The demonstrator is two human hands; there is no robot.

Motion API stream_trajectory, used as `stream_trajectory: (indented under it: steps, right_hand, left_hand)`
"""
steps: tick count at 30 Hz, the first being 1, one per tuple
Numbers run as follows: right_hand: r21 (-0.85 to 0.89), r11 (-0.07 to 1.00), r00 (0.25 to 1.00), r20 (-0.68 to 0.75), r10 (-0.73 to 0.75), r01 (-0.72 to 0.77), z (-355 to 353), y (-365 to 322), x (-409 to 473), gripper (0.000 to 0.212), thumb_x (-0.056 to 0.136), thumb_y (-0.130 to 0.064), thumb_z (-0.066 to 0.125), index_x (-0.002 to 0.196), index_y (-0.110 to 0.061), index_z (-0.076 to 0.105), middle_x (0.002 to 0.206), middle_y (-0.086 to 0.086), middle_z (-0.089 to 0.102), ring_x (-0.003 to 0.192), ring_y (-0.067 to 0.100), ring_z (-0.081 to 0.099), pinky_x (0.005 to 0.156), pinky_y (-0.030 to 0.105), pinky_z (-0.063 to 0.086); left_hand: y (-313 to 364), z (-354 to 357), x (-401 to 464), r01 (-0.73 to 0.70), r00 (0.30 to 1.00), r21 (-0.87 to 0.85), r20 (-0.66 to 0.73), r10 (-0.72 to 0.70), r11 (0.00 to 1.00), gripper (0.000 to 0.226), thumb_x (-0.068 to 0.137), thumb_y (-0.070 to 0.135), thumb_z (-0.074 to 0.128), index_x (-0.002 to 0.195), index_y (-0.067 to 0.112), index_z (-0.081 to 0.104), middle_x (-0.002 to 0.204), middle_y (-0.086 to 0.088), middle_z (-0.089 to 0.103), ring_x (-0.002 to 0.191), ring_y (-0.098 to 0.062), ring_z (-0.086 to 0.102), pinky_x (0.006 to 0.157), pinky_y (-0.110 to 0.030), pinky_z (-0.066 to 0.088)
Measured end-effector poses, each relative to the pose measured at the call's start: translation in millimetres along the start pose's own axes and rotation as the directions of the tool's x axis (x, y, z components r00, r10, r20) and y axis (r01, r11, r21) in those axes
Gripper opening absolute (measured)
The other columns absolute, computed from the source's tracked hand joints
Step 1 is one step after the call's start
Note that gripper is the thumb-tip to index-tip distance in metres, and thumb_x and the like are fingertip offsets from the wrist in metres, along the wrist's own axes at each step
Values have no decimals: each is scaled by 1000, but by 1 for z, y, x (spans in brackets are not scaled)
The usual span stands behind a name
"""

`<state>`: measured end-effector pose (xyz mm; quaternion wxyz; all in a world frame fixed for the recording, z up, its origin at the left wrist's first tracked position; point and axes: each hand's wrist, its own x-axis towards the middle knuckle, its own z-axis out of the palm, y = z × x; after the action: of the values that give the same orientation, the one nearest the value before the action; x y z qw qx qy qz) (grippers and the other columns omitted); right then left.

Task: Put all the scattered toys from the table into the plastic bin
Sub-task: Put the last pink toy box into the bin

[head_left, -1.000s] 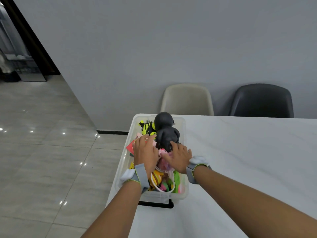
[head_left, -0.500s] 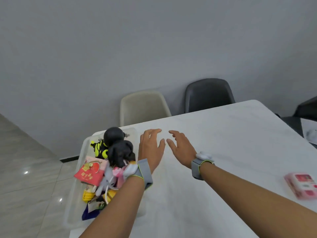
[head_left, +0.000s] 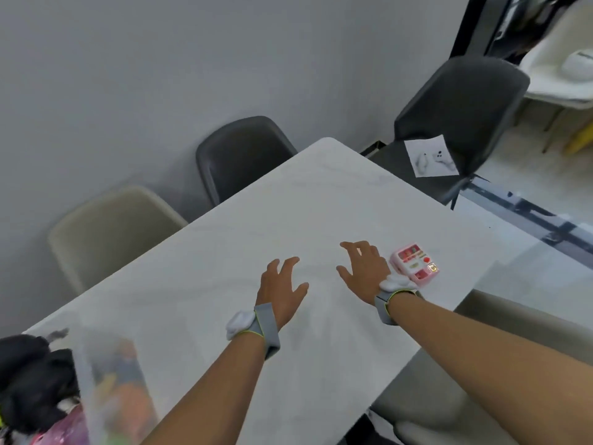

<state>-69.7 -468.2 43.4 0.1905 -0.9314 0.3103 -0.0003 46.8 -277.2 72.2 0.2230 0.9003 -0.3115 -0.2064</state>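
A small pink toy machine with red buttons lies on the white table near its right edge. My right hand hovers just left of it, fingers spread, holding nothing. My left hand is further left over bare tabletop, also open and empty. The clear plastic bin sits at the bottom left corner, blurred, filled with several toys including a black plush.
A beige chair and a dark chair stand along the far side by the grey wall. Another dark chair with a paper sheet on its seat stands at the table's right end. A beige chair seat is below right.
My view has swung right, away from the bin. Both hands left the bin's toys and travelled right across the table; the right hand now sits beside the pink toy.
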Motion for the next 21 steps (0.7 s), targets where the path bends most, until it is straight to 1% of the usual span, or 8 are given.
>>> stream_trajectory:
  steps: [3,6,8,11,13,15,18,21]
  right_hand:
    - [-145,981,991,25,131,-126,8,51,0,63,94,-55,44,148,-31,24,152,10,29,135,31,34,103,45,42]
    - [-264,929,955,67,288,-261,26,92,-2,75,94,-54,45,155,-33,5,162,16,2,148,39,7,116,57,19]
    - [-295,901,931,78,356,-319,30,109,4,87,92,-55,49,155,-34,-6,162,17,-13,148,45,-5,115,64,12]
    - [-239,868,879,96,467,-436,35,119,9,99,88,-56,58,154,-35,-12,160,20,-20,147,48,-8,114,66,12]
    - [-226,845,847,120,519,-486,41,123,17,102,86,-54,63,155,-35,-11,159,24,-18,147,48,-4,115,63,14]
    - [-243,831,836,113,537,-501,44,122,24,98,86,-48,65,155,-36,-4,158,28,-5,145,48,7,113,58,22]
    - [-225,815,831,43,555,-533,43,120,38,81,91,-41,59,154,-39,8,143,23,26,127,39,34,99,48,39]
    - [-172,829,834,61,548,-532,41,112,44,82,87,-37,62,153,-36,13,131,20,29,118,37,35,86,42,40]
  left_hand:
    - [3,31,9,63,975,113,204,-85,992,70,91,51,59,151,46,24,163,-13,9,147,-35,24,114,-42,33]
    - [-6,63,11,121,864,260,448,-231,958,79,91,57,58,155,47,14,164,-20,-5,146,-44,23,118,-46,29]
    - [-16,80,10,136,785,353,532,-318,926,81,91,59,56,156,47,9,163,-22,-9,146,-48,19,120,-46,24]
    - [-32,96,-1,119,707,466,580,-405,877,81,92,60,53,156,46,6,162,-24,-9,145,-50,19,120,-43,23]
    - [-42,102,-7,117,664,508,599,-448,853,81,93,60,52,156,47,3,162,-21,-17,146,-51,13,120,-45,20]
    - [-47,104,-11,111,642,527,609,-466,842,80,95,57,50,155,47,-1,161,-19,-25,147,-53,3,120,-49,15]
    - [-47,105,-9,108,640,537,606,-472,836,73,100,52,44,155,47,-2,160,-20,-26,146,-55,1,121,-51,16]
    - [-48,106,-10,116,668,515,592,-451,849,65,104,43,40,155,47,1,161,-17,-24,147,-53,-1,121,-50,18]
